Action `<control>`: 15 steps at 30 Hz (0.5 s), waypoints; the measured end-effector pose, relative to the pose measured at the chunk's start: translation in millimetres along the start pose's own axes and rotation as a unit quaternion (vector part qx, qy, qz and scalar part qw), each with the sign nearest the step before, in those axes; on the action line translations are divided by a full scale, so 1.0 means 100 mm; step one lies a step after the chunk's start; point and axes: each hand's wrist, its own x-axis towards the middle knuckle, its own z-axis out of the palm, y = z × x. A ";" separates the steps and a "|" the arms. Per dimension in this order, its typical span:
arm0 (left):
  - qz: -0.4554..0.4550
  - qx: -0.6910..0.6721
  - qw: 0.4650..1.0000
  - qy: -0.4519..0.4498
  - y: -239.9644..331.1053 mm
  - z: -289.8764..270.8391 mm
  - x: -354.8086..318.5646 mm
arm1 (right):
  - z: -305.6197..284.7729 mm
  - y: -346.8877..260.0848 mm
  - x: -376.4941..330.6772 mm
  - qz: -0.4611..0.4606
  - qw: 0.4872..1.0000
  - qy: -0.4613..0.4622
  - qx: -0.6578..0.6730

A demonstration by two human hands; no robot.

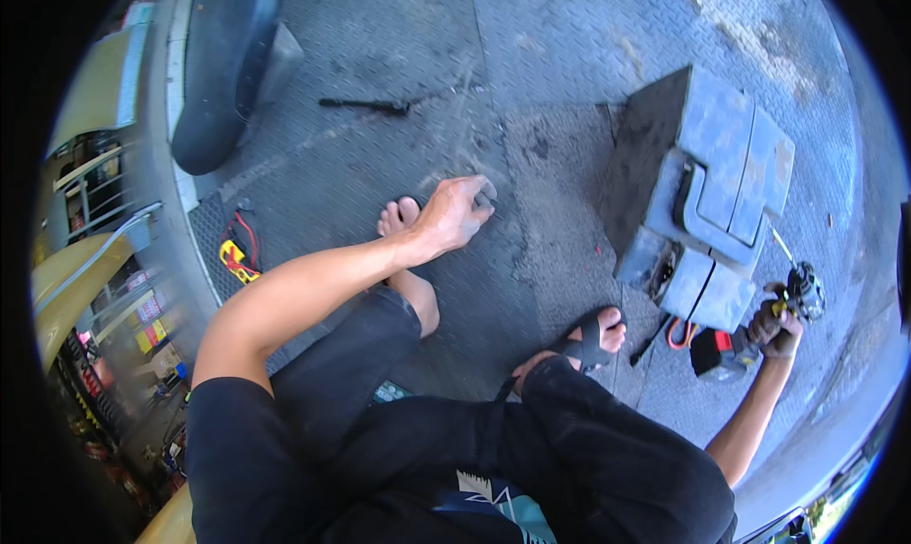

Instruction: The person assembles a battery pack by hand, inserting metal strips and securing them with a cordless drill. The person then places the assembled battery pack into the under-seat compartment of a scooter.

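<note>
My right hand (pixel 776 331) grips a cordless drill (pixel 726 354) with a black and red battery pack. A long thin bit (pixel 782 245) extends from its chuck to the side of a scuffed grey plastic box (pixel 726 155) with a moulded handle; I cannot tell whether the tip touches. The box stands tilted on the floor to my right. My left hand (pixel 458 212) hovers over the floor beside my left foot, fingers curled together. Whatever it holds, if anything, is hidden inside the fingers.
A black rod-shaped tool (pixel 365 105) lies on the dark tread-plate floor (pixel 418 51). A long black seat (pixel 223 79) is at the upper left. A yellow device with a red lead (pixel 235 259) rests near the left edge. An orange and black cable (pixel 678 332) lies beside the box.
</note>
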 end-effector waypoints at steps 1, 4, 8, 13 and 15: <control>0.003 -0.008 1.000 -0.027 0.04 0.12 -0.09 | 0.00 0.00 -0.01 0.001 1.000 -0.006 0.013; 0.038 -0.037 0.996 -0.069 0.16 0.42 -0.21 | 0.01 0.04 -0.03 -0.005 1.000 0.002 0.005; 0.050 -0.055 0.994 -0.082 0.28 0.63 -0.35 | 0.04 0.06 -0.04 -0.006 1.000 0.016 0.009; -0.075 -0.052 0.995 -0.044 0.27 0.40 -0.21 | 0.10 0.08 -0.03 -0.007 0.999 0.019 0.028; -0.041 -0.038 0.998 0.014 0.30 0.27 -0.09 | 0.09 0.10 -0.01 -0.017 0.999 0.027 0.017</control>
